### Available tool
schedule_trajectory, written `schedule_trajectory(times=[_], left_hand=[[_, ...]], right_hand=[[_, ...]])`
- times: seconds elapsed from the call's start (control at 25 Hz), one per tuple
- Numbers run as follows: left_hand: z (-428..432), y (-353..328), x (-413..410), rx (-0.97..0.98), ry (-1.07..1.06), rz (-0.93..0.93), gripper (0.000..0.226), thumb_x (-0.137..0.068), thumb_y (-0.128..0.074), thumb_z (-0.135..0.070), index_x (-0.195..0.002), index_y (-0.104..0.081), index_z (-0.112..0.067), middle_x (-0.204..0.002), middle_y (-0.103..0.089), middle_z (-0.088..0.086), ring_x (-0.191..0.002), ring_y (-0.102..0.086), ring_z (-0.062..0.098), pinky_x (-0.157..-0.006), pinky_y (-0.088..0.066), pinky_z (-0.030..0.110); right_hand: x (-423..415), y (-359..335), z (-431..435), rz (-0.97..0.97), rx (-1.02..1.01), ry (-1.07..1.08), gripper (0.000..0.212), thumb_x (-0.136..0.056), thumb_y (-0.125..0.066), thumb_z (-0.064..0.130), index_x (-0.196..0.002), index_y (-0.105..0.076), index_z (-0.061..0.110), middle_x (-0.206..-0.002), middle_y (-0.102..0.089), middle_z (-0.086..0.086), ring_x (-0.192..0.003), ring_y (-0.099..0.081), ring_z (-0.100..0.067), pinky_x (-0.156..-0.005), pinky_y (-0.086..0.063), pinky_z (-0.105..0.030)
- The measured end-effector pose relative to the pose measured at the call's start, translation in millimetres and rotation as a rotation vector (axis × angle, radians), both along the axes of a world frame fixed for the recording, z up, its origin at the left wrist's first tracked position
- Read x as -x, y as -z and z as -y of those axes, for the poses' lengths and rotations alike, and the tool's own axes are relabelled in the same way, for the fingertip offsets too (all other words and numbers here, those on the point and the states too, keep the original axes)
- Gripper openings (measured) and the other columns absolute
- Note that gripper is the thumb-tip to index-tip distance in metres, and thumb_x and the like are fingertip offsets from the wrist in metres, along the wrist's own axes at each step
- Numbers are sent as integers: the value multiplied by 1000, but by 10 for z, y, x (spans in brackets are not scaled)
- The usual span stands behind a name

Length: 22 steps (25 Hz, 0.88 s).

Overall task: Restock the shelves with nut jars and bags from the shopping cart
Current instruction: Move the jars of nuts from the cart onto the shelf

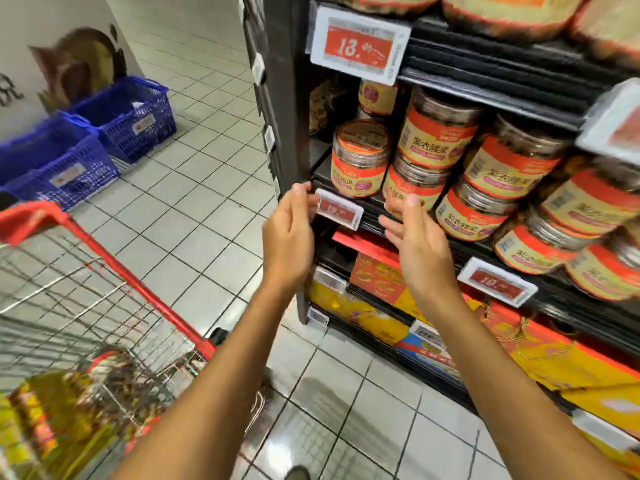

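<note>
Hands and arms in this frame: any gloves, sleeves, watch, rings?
Nothing worn shows. The left hand and right hand are bare: no gloves, rings or watch visible. The left forearm and right forearm are uncovered down to the frame's lower edge, so no sleeve, strap or marking is in view.

large white-framed red price tag [360,46]: "13." small white-framed red price tag [338,210] and matching right-hand price tag [497,281]: "19." red-and-yellow labels on round clear plastic jars [437,140]: "紫衣腰果".

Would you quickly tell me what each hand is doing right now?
Left hand: pinches the left end of the price tag.
Right hand: open, holding nothing, beside the tag.
</note>
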<state>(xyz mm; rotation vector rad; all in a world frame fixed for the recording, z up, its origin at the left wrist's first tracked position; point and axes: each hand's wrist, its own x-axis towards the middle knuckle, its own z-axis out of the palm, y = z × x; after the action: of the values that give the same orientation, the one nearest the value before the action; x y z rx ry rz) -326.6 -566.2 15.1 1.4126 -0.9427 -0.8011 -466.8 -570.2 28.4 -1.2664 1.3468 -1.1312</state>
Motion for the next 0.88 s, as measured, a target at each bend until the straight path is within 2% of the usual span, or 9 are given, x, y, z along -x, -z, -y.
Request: schedule_trajectory(times=[0.08,0.16,0.28,0.4,0.56,0.64,0.76,0.84,0.88], left_hand=[[-528,-277,-84,-23,-7,4,32,-103,-33,-24,-99,-63,-14,-85,-68,2,-81,-65,13,-85,-51,30],[-1153,-563,-184,-21,-84,-99,31,-102,-35,-18,-88,-62,-12,-75,-66,3,-66,-64,9,-70,-52,21],[-2165,-869,-417,-58,-312,-276,31,-101,-37,-12,-80,-60,-11,-62,-64,0,-51,-60,6,-55,-49,15],[-3090,-1068,-766,-163,-478,-360,29,-99,-38,-14,-80,-59,-13,-56,-65,-5,-48,-60,5,-53,-48,17],[-4331,-1165,-1489,-245,-806,-383,25,-97,-39,-13,-81,-57,-13,-55,-64,-5,-43,-57,4,-42,-41,11],[-4746,-1106,-1805,-310,-874,-398,23,-97,-40,-13,-80,-56,-14,-50,-64,-8,-44,-58,3,-47,-44,14],[-5097,-892,-2305,-384,-911,-467,24,-96,-42,-9,-75,-54,-12,-55,-63,-1,-43,-56,5,-50,-46,16],[-5159,-613,-2676,-481,-854,-499,24,-95,-43,-6,-74,-52,-10,-66,-56,7,-44,-54,8,-49,-46,15],[-5137,-443,-2852,-553,-800,-507,24,-95,-43,-5,-73,-51,-10,-68,-52,9,-45,-52,9,-46,-44,15]], right_hand=[[-12,-257,-333,28,-5,-76,34,-101,-29,35,-107,-59,21,-102,-61,13,-104,-61,-11,-101,-45,-34],[-179,-510,-766,59,-2,-203,29,-102,-32,28,-93,-60,25,-96,-64,8,-94,-64,-9,-90,-50,-24],[-569,-788,-1514,70,30,-517,27,-100,-37,22,-88,-59,31,-89,-65,11,-84,-65,-5,-78,-50,-17],[-1006,-907,-2137,51,21,-805,24,-98,-39,24,-92,-61,30,-91,-66,12,-87,-66,-6,-81,-51,-22],[-1795,-887,-2879,-72,-49,-1146,24,-100,-40,18,-100,-64,14,-91,-67,2,-89,-65,-14,-86,-51,-36],[-2208,-794,-3019,-165,-64,-1206,25,-100,-41,18,-100,-65,10,-94,-67,-8,-87,-65,-20,-83,-51,-37],[-2926,-481,-3058,-253,-299,-1123,23,-99,-39,13,-89,-60,13,-78,-61,0,-59,-57,-4,-56,-45,-18],[-3385,-132,-3003,-435,-376,-1074,28,-98,-37,10,-75,-50,19,-71,-51,3,-43,-50,1,-46,-37,-12],[-3559,61,-2955,-518,-383,-1060,29,-98,-38,10,-72,-45,22,-72,-48,3,-42,-50,3,-44,-38,-11]])
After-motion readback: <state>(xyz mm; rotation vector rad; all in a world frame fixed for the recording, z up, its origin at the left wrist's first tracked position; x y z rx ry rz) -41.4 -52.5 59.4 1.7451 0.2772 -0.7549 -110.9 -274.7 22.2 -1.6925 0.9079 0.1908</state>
